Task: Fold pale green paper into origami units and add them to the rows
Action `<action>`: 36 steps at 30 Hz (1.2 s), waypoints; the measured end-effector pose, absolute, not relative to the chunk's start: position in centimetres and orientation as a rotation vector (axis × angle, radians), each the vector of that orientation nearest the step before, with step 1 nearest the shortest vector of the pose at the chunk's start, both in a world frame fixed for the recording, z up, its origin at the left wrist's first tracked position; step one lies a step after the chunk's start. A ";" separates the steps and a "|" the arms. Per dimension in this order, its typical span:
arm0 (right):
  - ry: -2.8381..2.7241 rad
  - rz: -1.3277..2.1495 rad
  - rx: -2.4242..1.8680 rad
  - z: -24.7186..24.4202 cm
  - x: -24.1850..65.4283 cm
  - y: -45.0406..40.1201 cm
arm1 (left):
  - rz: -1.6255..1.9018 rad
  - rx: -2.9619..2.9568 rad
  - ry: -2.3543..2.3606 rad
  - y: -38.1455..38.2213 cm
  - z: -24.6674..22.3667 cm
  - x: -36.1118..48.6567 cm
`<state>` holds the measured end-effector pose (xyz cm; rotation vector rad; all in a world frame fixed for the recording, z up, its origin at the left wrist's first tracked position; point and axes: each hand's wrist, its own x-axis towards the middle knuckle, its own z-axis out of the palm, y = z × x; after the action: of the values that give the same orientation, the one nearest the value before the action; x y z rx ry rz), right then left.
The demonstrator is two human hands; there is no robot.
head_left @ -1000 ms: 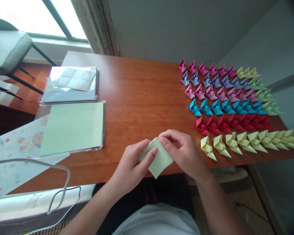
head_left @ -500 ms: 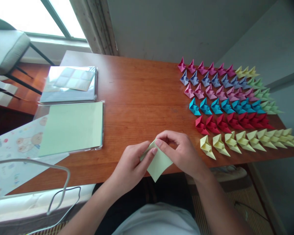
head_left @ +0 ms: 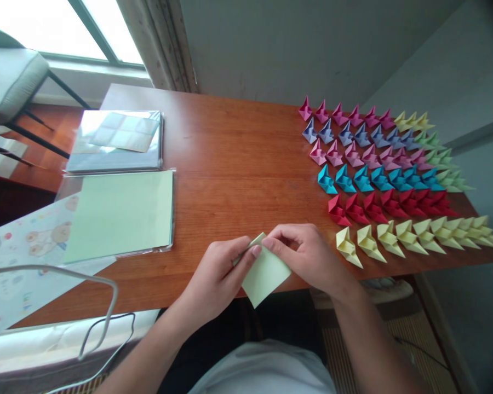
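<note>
Between my two hands is a small folded square of pale green paper (head_left: 265, 279), held at the table's front edge with one corner pointing down toward my lap. My left hand (head_left: 224, 271) pinches its left edge, thumb on top and fingers underneath. My right hand (head_left: 306, 251) grips the upper right edge between thumb and bent fingers. The paper's underside and the fingertips behind it are hidden. Right of my right hand lies a row of pale yellow folded paper shapes (head_left: 388, 239).
Rows of folded paper in red (head_left: 382, 203), blue (head_left: 380, 178), pink and purple cover the wooden table's (head_left: 234, 164) right side. A stack of green sheets (head_left: 121, 213) and a silvery pack (head_left: 115, 158) lie left. A white cable arm (head_left: 110, 295) crosses the lower left.
The paper has swung slightly, its lower corner shifting left and a little down. My right hand has moved slightly down and right along the paper's upper edge.
</note>
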<state>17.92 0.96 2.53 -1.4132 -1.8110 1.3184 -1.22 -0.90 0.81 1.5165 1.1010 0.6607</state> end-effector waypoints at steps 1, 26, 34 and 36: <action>-1.839 1.268 -1.426 2.6 18.0 1.0 | 0.666 1.525 1.115 -0.9 0.8 -1.2; -1.612 1.305 -1.483 2.2 19.4 1.1 | 0.854 1.188 1.240 -0.4 0.7 -1.8; -1.675 1.235 -1.521 1.2 19.2 1.0 | 0.774 1.585 1.411 -0.2 0.3 -2.0; -1.742 1.132 -1.549 0.8 18.9 1.0 | 0.769 1.937 1.564 -0.3 -0.2 -2.0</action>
<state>18.93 1.04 0.79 -1.5487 -1.7421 1.1319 -1.97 -0.30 -0.23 1.9373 1.5639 0.7694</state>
